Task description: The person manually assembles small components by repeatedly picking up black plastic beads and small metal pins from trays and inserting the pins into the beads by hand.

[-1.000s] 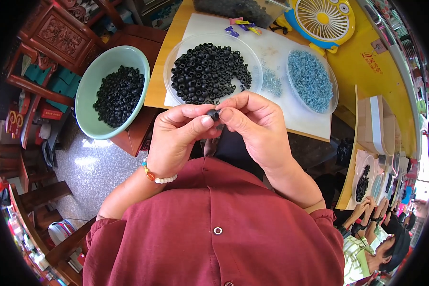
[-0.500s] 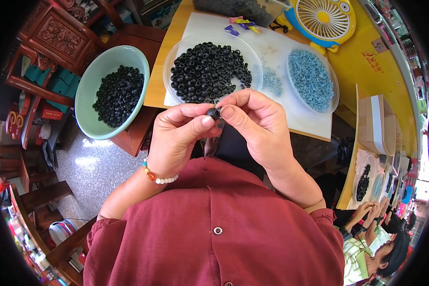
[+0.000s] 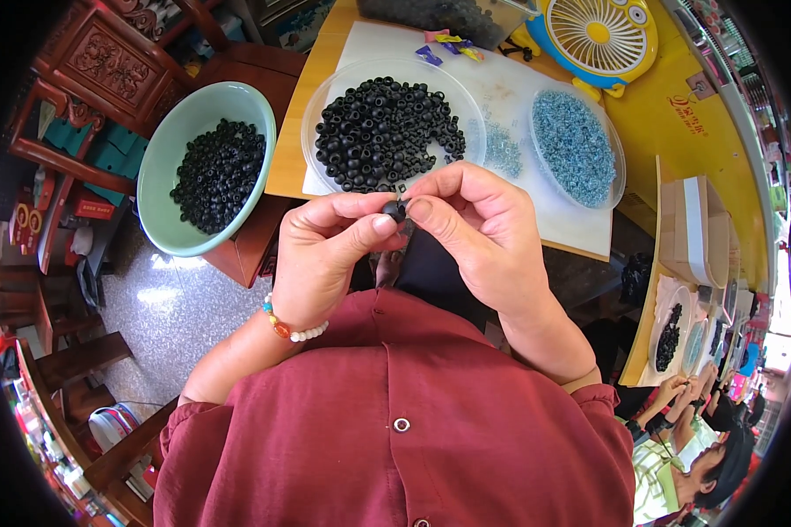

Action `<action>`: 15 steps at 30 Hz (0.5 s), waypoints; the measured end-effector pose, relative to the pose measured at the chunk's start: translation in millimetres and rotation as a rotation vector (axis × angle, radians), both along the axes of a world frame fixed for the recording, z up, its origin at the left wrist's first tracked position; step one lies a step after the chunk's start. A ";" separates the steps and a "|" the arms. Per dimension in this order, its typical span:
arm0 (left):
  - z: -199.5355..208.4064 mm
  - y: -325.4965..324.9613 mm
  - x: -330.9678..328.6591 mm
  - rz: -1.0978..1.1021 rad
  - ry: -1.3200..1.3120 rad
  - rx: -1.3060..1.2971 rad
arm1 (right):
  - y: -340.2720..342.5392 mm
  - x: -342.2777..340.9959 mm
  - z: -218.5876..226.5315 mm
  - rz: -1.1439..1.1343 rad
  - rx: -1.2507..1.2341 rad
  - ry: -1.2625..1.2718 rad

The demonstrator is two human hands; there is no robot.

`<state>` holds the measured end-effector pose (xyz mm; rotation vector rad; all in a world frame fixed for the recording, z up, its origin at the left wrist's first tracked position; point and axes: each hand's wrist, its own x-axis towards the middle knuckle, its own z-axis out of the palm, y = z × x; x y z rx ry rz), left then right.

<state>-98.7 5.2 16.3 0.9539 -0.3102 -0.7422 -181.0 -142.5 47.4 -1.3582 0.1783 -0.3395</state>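
Observation:
Between finger and thumb, my left hand (image 3: 334,241) pinches a round black part (image 3: 394,210), cap- or bead-like. My right hand (image 3: 479,233) meets it from the other side, its thumb and forefinger closed on a small dark piece (image 3: 402,189) at the part's edge; its exact kind is too small to tell. Just beyond both hands, a clear round tray (image 3: 315,167) carries many loose black parts (image 3: 378,132), large ones to the left and small ones to the right. A second clear tray (image 3: 621,180) at the right holds pale blue, see-through little pieces (image 3: 574,145).
A pale green basin (image 3: 154,206) with black parts stands left of the table. Beyond the trays are a clear bin (image 3: 439,19), wrapped sweets (image 3: 448,44) and a yellow-blue fan (image 3: 598,35). At lower right, another person's hands (image 3: 677,395) work beside a cardboard box (image 3: 699,228).
My hands stay together at the same spot. The fingers have shifted slightly around the black part, and the right hand has turned a little. The other things have not moved.

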 end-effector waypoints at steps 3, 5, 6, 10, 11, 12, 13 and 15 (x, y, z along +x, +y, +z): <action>-0.6 1.1 -0.3 -0.006 -0.001 0.013 | -2.3 -0.7 -0.8 0.053 0.002 0.027; -0.7 1.1 -0.1 -0.014 -0.002 0.011 | -3.5 -0.9 -0.8 0.050 0.017 0.010; -1.1 1.4 -0.2 -0.019 -0.021 0.027 | -4.4 -0.9 -0.5 0.050 0.017 0.010; 0.6 -0.1 -2.5 0.008 -0.050 0.050 | -7.4 5.9 -11.8 0.097 0.122 0.026; -0.2 -0.3 -2.4 0.006 -0.050 0.050 | -8.1 7.8 -15.7 0.099 0.158 -0.009; -2.3 -0.2 -1.8 0.005 -0.115 0.047 | -10.8 6.8 -14.9 0.096 0.158 -0.009; -4.9 1.0 -0.8 0.009 -0.180 0.045 | -14.6 5.3 -14.0 0.180 0.261 0.103; -11.2 1.6 4.8 0.034 -0.276 0.025 | -19.9 3.6 -16.0 0.266 0.364 0.217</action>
